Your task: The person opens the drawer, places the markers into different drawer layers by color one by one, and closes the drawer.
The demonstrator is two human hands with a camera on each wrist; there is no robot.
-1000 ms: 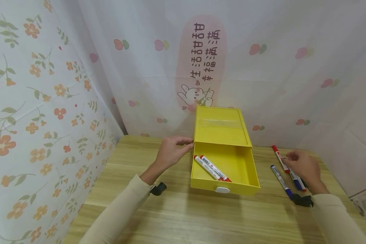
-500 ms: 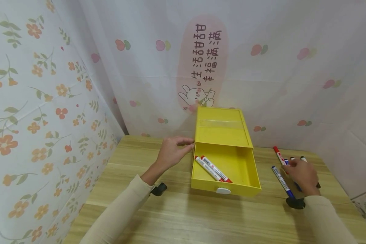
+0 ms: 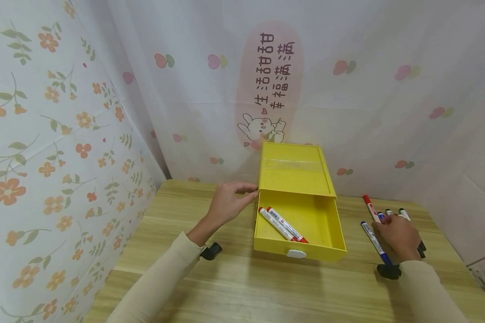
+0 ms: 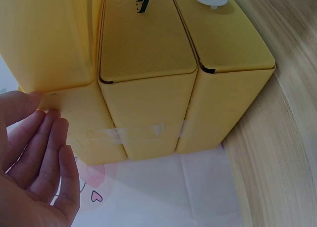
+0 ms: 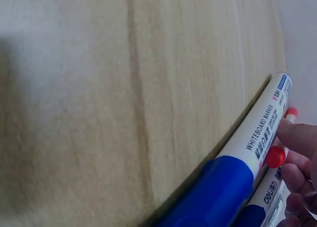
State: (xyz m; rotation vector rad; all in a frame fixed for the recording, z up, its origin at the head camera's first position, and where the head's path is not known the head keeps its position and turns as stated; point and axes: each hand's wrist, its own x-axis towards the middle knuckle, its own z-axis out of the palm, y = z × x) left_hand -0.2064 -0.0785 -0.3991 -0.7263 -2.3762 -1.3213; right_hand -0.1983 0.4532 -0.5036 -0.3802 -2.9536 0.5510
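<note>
A yellow drawer cabinet (image 3: 293, 179) stands at the table's back, its top drawer (image 3: 319, 224) pulled out. Two red-capped whiteboard markers (image 3: 280, 223) lie side by side in that drawer. My left hand (image 3: 230, 204) touches the cabinet's left side near the drawer opening; its fingers look fairly straight in the left wrist view. Right of the cabinet, my right hand (image 3: 400, 235) pinches a red marker (image 3: 371, 208) between thumb and fingers. A blue marker (image 5: 260, 130) lies beside it, and another blue-capped marker (image 5: 270, 190) is partly hidden under the hand.
Dark-capped markers (image 3: 404, 214) lie beyond the right hand, partly covered by it. The cabinet has two lower drawers (image 4: 148, 49), shut, with clear tape across the side. A printed curtain (image 3: 186, 112) hangs directly behind the wooden table (image 3: 234, 287).
My right hand has shifted slightly left and down over the markers, uncovering the dark-capped ones behind it, and its fingers have come onto the red marker. The left hand stays at the cabinet.
</note>
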